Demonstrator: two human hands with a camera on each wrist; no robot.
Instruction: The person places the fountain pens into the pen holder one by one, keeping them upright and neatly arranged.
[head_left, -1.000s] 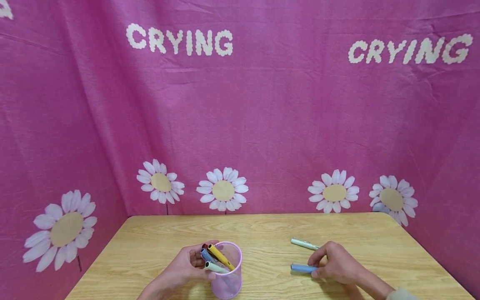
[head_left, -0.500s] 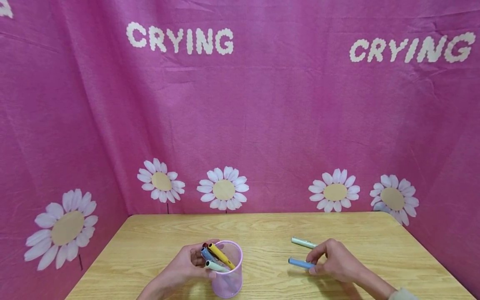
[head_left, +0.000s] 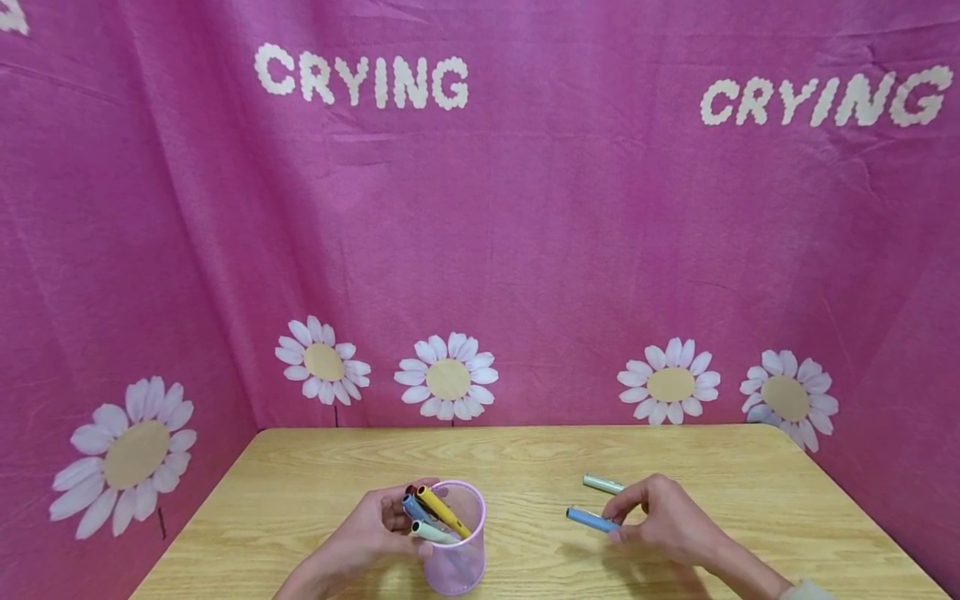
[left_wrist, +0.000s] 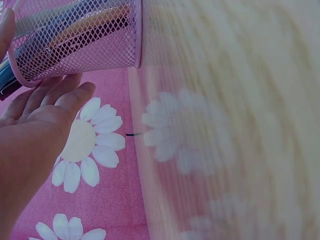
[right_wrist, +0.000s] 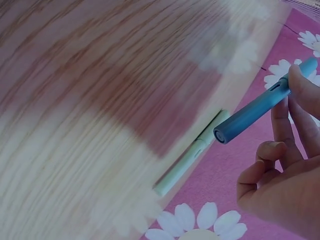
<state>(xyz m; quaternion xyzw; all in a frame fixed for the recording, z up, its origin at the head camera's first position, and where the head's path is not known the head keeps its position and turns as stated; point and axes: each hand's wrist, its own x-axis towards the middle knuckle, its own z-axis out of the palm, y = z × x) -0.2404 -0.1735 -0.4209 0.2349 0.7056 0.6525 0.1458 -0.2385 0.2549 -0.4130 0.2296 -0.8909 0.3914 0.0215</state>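
At the near left of the table, my left hand holds a pink mesh pen holder, thumb at the front and fingers behind its upper part. Several pens lean inside: a yellow pen, a pale green pen, a blue one and a dark red one. To the right, my right hand pinches a blue pen between thumb and fingers, held tilted just above the wood. Just beyond it lies another pale green pen, its right end hidden behind the fingers in the head view.
The wood-grain table has a rounded far corner at the right. Behind it and along both sides hangs a pink cloth printed with white daisies and lettering. Bare wood separates the pen holder from the right hand.
My right hand has lifted the blue pen off the table and brought it slightly to the left. The left hand and the pen holder stay in place.
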